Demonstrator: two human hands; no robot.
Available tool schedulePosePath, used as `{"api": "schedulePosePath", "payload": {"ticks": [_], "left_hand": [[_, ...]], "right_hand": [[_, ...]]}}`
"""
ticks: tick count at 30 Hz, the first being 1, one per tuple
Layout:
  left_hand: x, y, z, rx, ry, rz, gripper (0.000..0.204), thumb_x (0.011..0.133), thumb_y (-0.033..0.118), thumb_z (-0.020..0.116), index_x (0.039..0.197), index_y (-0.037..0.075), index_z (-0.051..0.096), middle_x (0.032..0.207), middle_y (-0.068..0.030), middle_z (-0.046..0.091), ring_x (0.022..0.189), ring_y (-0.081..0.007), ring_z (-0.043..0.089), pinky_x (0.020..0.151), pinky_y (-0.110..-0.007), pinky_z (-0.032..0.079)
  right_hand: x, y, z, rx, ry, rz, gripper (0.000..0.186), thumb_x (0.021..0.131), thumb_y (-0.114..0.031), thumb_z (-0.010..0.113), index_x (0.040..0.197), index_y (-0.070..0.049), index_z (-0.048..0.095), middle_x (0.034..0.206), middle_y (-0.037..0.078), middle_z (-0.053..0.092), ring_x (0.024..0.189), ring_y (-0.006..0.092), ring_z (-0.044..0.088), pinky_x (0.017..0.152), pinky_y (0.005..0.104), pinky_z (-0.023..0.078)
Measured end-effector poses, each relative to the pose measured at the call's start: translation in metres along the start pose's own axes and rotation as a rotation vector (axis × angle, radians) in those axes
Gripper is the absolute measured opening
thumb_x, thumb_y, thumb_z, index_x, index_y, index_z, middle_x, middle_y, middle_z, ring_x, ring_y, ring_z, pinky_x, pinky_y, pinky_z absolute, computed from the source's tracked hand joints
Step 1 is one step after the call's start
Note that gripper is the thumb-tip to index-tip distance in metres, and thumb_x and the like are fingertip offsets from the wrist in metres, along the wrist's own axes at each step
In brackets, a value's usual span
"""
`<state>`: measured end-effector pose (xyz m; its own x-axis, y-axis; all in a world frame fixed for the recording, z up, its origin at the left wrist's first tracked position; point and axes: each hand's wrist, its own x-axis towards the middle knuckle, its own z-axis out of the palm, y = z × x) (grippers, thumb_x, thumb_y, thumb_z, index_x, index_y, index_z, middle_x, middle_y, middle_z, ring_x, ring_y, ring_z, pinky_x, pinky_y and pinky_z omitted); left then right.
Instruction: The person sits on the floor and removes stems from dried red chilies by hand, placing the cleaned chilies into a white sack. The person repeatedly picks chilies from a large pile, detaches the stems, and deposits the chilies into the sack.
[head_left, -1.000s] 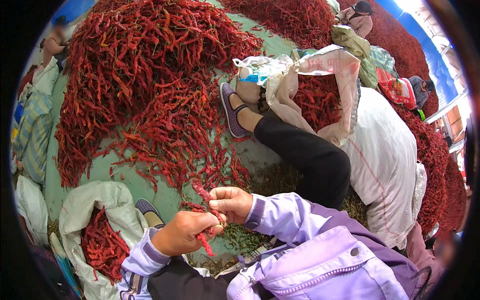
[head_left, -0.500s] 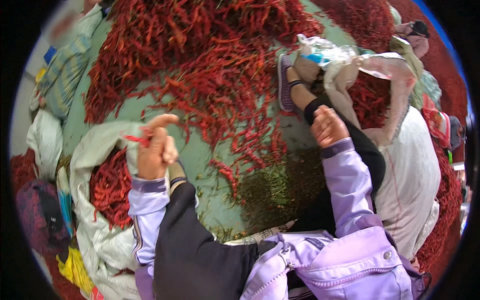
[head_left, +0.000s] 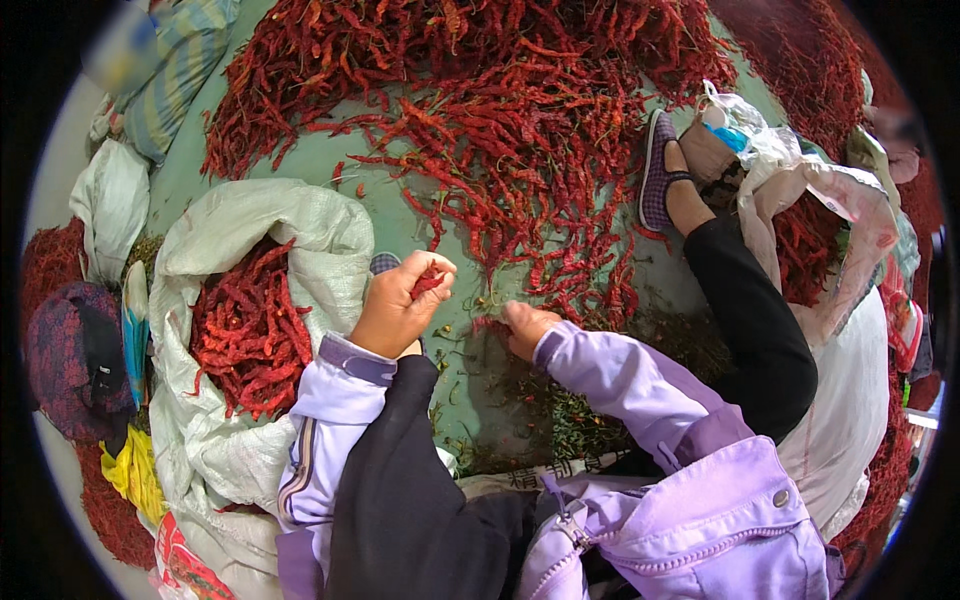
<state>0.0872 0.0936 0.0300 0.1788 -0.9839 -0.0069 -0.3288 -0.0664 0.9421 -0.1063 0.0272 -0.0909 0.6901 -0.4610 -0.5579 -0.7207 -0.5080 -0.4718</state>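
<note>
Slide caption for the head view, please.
Left hand holds red chili beside an open white sack; right hand nearby, chili heap ahead.

Scene brightly, softly lit; glare caught on plastic bag [head_left: 762,142]. Plant scraps [head_left: 688,342] by right leg [head_left: 752,310] left shaded. Right hand [head_left: 529,331] slightly blurred. Edges bent by fisheye, corners blacked out, upper-left patch smeared.

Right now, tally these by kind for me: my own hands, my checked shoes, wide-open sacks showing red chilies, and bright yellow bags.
Left hand and right hand: 2
Right shoe and mostly hidden left shoe: 2
Left chili sack and right chili sack: 2
Yellow bag: 1
Total: 7
</note>
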Motion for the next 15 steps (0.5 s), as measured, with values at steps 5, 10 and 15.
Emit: {"api": "schedulePosePath", "payload": {"ticks": [5, 10, 15], "left_hand": [[0.002, 0.004, 0.000, -0.125, -0.025, -0.088, 0.014, 0.083, 0.013, 0.053, 0.089, 0.001, 0.054, 0.073, -0.0015, 0.055, 0.068, -0.0084, 0.054, 0.064, -0.022, 0.043], [0.013, 0.002, 0.018, -0.212, -0.235, -0.060, 0.016, 0.082, 0.013, 0.055, 0.093, 0.000, 0.053, 0.083, -0.0031, 0.056, 0.079, -0.0091, 0.054, 0.073, -0.023, 0.042], [0.013, 0.015, 0.044, -0.220, -0.411, -0.095, 0.032, 0.080, 0.017, 0.059, 0.104, 0.001, 0.047, 0.083, -0.0016, 0.055, 0.076, -0.0066, 0.051, 0.069, -0.021, 0.042]], "right_hand": [[-0.027, 0.036, -0.025, 0.878, 0.249, -0.144, 0.020, 0.073, -0.004, 0.059, 0.092, -0.004, 0.051, 0.074, 0.006, 0.056, 0.069, 0.0141, 0.056, 0.061, 0.0274, 0.046], [-0.057, 0.018, -0.063, 1.520, 0.238, -0.206, 0.016, 0.080, -0.005, 0.055, 0.094, -0.005, 0.048, 0.073, 0.002, 0.055, 0.064, 0.0106, 0.056, 0.056, 0.0257, 0.048], [-0.067, -0.016, -0.070, 1.514, 0.267, -0.307, 0.017, 0.083, -0.009, 0.053, 0.098, -0.003, 0.049, 0.074, 0.003, 0.056, 0.066, 0.0101, 0.056, 0.059, 0.0239, 0.048]]}}
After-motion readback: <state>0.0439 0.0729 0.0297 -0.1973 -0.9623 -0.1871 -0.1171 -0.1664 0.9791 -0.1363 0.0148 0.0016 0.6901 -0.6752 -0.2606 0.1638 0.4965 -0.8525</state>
